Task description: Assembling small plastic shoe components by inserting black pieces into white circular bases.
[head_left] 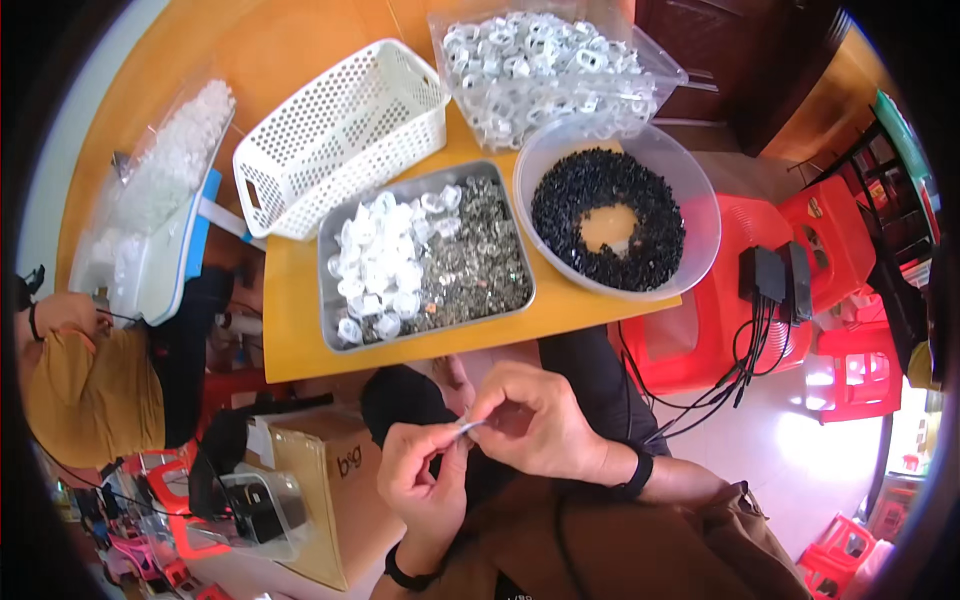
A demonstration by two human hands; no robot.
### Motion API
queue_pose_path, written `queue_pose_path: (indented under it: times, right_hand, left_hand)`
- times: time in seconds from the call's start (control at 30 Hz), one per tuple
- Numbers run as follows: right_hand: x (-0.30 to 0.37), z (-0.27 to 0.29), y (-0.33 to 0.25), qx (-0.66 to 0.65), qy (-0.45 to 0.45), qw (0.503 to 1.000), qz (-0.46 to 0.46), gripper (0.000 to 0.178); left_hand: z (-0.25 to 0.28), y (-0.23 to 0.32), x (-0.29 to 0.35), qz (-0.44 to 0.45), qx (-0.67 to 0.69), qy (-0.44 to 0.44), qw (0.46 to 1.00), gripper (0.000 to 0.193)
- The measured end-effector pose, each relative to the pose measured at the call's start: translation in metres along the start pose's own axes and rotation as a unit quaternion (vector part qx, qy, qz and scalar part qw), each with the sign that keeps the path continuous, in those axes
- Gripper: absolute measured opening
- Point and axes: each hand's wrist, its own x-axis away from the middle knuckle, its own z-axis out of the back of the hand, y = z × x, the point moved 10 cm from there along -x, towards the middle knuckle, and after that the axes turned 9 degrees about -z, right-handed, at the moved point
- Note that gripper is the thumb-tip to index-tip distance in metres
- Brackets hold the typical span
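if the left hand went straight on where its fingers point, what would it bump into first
Most likely the right hand, right beside the small pale piece that the left hand pinches; exact depth is unclear from this view.

The left hand [427, 476] and right hand [545, 425] are bare, each with a black wristband [637, 473]; the top [630, 535] is brown, the trousers [590, 385] dark.

Head view: left fisheye of a side-by-side pair, head-worn. Faces steeply down and forward. Left hand [425, 470] and right hand [540, 420] near, lower centre; yellow table [290, 310] just beyond; floor [780, 440] farther off, right. Straight edges bow toward the dark rim.
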Motion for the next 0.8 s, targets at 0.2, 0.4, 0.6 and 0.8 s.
queue_pose_path:
  times: [0.2, 0.4, 0.6, 0.8]
  right_hand:
    - [-0.003, 0.013, -0.019, 0.064, 0.015, 0.998, 0.018, 0.015]
    - [0.004, -0.005, -0.021, 0.095, -0.038, 0.994, 0.026, 0.014]
    - [-0.003, -0.028, -0.023, 0.149, -0.086, 0.982, 0.085, 0.016]
    - [-0.020, -0.009, -0.033, 0.230, -0.185, 0.955, 0.038, 0.017]
  left_hand:
    - [-0.013, -0.003, -0.007, 0.080, 0.130, 0.041, 0.987, 0.016]
    - [0.002, -0.019, -0.002, 0.034, 0.095, 0.011, 0.995, 0.015]
    - [0.022, -0.033, 0.005, 0.022, 0.035, 0.022, 0.999, 0.016]
    - [0.027, -0.029, 0.001, -0.050, -0.031, -0.004, 0.998, 0.049]
